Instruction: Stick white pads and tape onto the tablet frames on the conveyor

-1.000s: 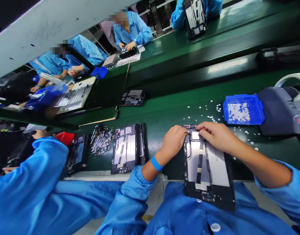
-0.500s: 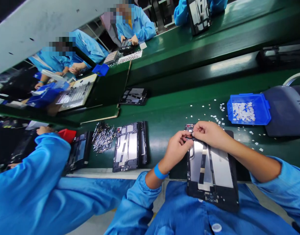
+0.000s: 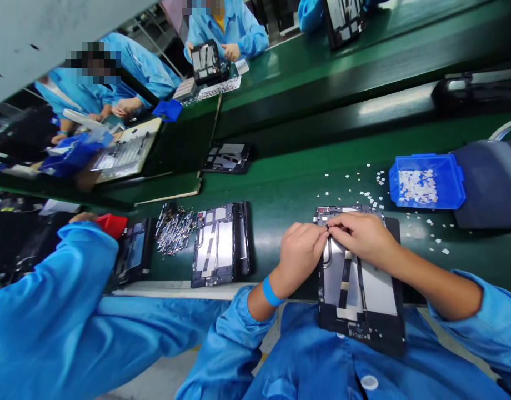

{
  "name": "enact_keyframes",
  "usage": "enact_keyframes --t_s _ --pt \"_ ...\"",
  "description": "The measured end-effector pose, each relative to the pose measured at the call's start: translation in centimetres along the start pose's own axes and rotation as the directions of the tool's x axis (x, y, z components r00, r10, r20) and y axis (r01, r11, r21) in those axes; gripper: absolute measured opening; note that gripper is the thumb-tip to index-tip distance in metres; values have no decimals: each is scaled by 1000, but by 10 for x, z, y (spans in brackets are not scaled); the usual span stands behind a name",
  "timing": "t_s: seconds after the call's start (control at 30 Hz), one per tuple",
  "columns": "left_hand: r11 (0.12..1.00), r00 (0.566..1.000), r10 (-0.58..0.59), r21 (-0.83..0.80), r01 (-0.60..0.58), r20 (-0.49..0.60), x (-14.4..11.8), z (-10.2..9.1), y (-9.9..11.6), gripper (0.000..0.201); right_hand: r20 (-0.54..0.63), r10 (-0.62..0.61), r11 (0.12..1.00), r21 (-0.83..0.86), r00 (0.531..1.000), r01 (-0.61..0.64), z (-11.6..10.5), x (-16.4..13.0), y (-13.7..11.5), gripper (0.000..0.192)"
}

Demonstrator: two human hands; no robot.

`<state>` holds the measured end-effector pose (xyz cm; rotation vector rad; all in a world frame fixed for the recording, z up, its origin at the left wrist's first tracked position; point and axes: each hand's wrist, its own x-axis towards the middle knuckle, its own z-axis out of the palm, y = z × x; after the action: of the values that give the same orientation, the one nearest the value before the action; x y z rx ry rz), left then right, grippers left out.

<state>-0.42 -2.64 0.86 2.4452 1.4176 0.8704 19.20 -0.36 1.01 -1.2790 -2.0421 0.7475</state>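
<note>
An opened tablet (image 3: 378, 283) with bare inner parts lies in front of me, its lower end reaching past the table's front edge. At its upper left corner my left hand (image 3: 300, 247), with a blue band at the wrist, is closed in a pinch. My right hand (image 3: 364, 236) is also pinched, its fingertips meeting the left ones over the tablet. A tiny dark bit shows between the fingertips, too small to name. My right hand covers part of the tablet's upper end.
A blue tray (image 3: 426, 201) of small white pieces stands at the right, with loose white pieces (image 3: 366, 194) scattered nearby. Left are opened tablets (image 3: 216, 247), a pile of small metal parts (image 3: 175, 230) and a co-worker's sleeve (image 3: 78, 266). Another tablet (image 3: 226, 157) lies farther back.
My fingers have drawn closer together at the tablet's upper left corner, still pinched. Across the table, a co-worker has raised a tablet upright.
</note>
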Motion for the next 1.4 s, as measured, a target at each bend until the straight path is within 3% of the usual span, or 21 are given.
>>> enact_keyframes --t_s 0.17,0.3,0.4,0.47,0.53,0.6,0.67,0.73,0.83,0.93,1.0,1.13,1.27,1.4 --pt "1000 1000 12 -3 -12 -18 2 3 -1 12 -66 72 991 -105 995 -78 3 -3 3 20" --pt "998 1000 -10 -58 8 -24 3 4 1 13 -156 42 979 -193 987 -72 15 -4 -4 15" --pt "976 991 -130 -169 134 33 4 6 0 12 -171 25 975 -212 985 -61 2 -2 -2 16" --pt "888 946 -307 -325 324 106 6 9 -4 10 -237 76 949 -282 969 -144 -25 -3 13 15" --pt "710 867 -453 -503 492 208 8 13 -10 8 -343 186 850 -413 921 -326 -62 -6 41 15" --pt "527 808 -515 -637 562 286 11 17 -16 8 -435 291 681 -531 852 -504 -94 -12 68 23" --pt "420 780 -541 -703 574 313 13 20 -19 10 -432 267 663 -567 862 -489 -107 -19 81 22" --pt "380 765 -564 -724 575 312 14 22 -18 14 -343 168 781 -526 924 -337 -95 -23 71 15" --pt "384 752 -587 -716 583 299 14 21 -14 15 -129 60 933 -346 990 -102 -47 -19 28 15" --pt "417 758 -592 -701 578 273 12 21 -9 13 11 73 966 -251 997 -68 -3 -9 -7 17" --pt "446 769 -588 -693 566 249 10 21 -7 10 33 128 961 -253 991 -116 12 -2 -14 16" --pt "546 798 -577 -644 536 175 7 19 -3 4 27 190 954 -240 981 -179 14 4 -8 16" --pt "633 830 -543 -589 502 125 7 16 1 6 18 123 965 -237 992 -116 11 4 -6 18" --pt "655 840 -531 -575 489 110 7 15 3 7 -19 43 949 -313 999 -47 15 2 -8 23"
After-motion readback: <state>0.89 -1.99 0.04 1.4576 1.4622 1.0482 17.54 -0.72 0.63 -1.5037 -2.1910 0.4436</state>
